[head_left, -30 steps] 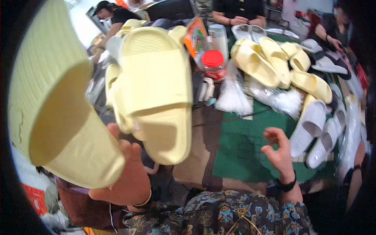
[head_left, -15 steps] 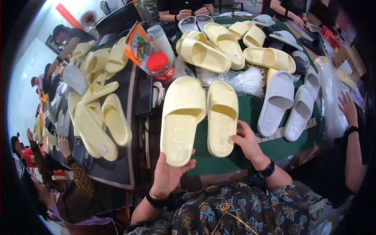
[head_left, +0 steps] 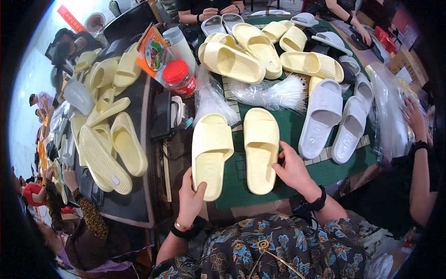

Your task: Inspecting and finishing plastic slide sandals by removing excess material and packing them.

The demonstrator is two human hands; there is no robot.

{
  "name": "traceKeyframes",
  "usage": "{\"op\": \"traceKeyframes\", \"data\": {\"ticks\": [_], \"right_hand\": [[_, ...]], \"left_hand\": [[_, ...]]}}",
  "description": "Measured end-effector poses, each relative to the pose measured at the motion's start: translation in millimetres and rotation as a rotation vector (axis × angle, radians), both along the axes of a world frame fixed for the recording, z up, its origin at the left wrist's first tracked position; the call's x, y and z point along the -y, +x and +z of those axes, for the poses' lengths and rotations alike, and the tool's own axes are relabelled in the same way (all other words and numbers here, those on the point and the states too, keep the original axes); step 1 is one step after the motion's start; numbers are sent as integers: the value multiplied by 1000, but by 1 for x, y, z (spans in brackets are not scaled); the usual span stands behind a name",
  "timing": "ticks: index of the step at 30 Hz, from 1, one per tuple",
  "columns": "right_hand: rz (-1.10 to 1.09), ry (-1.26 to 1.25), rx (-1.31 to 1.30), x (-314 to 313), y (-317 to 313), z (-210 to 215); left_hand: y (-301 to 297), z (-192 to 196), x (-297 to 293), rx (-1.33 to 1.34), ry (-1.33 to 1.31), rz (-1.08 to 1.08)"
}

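My left hand [head_left: 190, 197] grips a pale yellow slide slipper [head_left: 211, 156] by its heel end, thumb on top and fingers along the outer edge. A second pale yellow slide slipper [head_left: 261, 151] stands beside it, a narrow gap between the two. On this one my right hand [head_left: 291, 169] is closed at the right edge near the heel, with thumb and fingers at the rim. Both slippers show their insoles, toes pointing away from me. Behind them lie bundles of thin white plastic strands [head_left: 274, 95] on the green tabletop [head_left: 234, 186].
More yellow slippers [head_left: 232, 63] are heaped at the back, and lilac-grey slippers [head_left: 320, 118] lie at right. A red-lidded jar [head_left: 179, 78] and a black case [head_left: 161, 114] stand to the left. Another table holds yellow slippers [head_left: 130, 144]. Co-workers sit around; one hand [head_left: 413, 116] touches clear plastic bags [head_left: 390, 121].
The left slipper has moved down and away from my face, and the gap between the two has widened. My left hand now holds its heel from the side, thumb on top.
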State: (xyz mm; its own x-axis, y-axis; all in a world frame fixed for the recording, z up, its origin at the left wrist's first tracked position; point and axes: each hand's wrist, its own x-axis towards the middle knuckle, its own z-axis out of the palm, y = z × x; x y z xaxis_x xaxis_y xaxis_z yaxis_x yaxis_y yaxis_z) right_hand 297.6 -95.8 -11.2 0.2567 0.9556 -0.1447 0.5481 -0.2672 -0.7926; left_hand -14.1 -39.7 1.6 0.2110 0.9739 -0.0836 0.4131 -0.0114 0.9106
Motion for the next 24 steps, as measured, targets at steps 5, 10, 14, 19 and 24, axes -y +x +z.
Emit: {"op": "traceKeyframes", "data": {"ticks": [5,10,14,19,24], "right_hand": [[124,30,-29,4,-10,3],[181,-4,-29,-6,1,11],[166,144,49,-22,-1,14],[273,63,77,-32,3,24],[246,174,212,-59,5,35]], "left_hand": [[-18,-7,8,130,-459,-129],[-22,-7,16,-225,-285,-191],[-7,-4,9,-212,-61,-97],[-7,-3,7,-260,-13,-140],[-15,-1,6,-195,-35,-121]]}}
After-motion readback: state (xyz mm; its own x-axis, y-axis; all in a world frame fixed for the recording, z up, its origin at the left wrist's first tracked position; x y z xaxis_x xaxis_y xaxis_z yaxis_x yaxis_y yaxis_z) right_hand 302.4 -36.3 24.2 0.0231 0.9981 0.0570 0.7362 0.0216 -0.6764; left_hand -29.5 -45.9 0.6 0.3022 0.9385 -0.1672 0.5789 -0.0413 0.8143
